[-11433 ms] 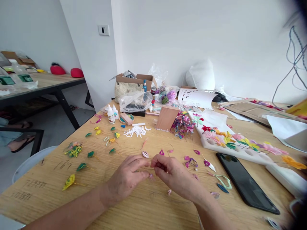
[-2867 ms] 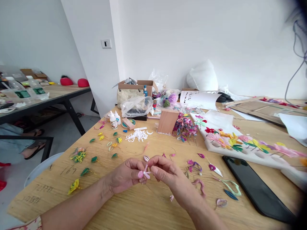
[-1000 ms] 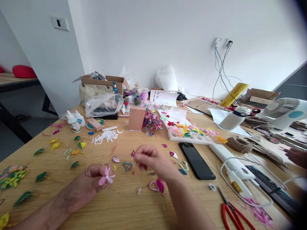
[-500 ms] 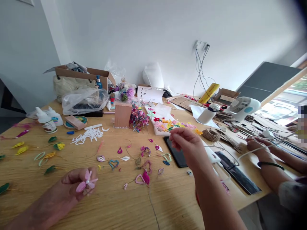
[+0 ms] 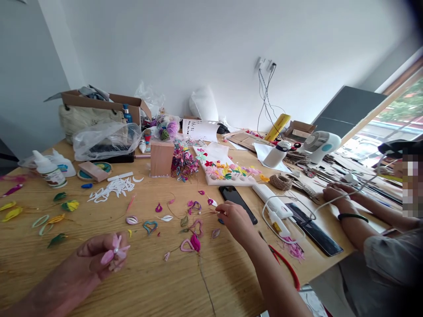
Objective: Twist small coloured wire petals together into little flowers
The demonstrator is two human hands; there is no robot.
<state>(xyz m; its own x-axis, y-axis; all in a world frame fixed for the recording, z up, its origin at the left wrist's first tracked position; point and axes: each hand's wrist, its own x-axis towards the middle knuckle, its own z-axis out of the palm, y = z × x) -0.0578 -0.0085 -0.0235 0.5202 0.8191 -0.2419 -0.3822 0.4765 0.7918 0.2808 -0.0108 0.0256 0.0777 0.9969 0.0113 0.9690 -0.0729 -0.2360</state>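
My left hand (image 5: 101,259) is closed, pinching a pink flower (image 5: 115,252) with a pearl-like centre above the near left of the table. Lowered to the table, my right hand (image 5: 233,218) has its fingertips bent together at small craft pieces. What they pinch, if anything, is hidden. A blue leaf-shaped piece (image 5: 221,221) shows partly under the fingers. To their left lie a pink heart loop (image 5: 197,228), a magenta bud (image 5: 195,242) on a long wire stem and a white leaf shape (image 5: 167,218). Just behind this hand is a black phone (image 5: 238,200).
Red-handled pliers (image 5: 289,266) lie right of my right forearm, near a white power strip (image 5: 272,201) with a looping cable. A white foam block (image 5: 216,180) bears several fabric flowers. Glue bottles (image 5: 49,169) stand at left. A co-worker's arms (image 5: 352,215) rest at right.
My right hand has come down and left from above the phone to the small pieces. My left hand still holds the pink flower. The view has turned slightly right.
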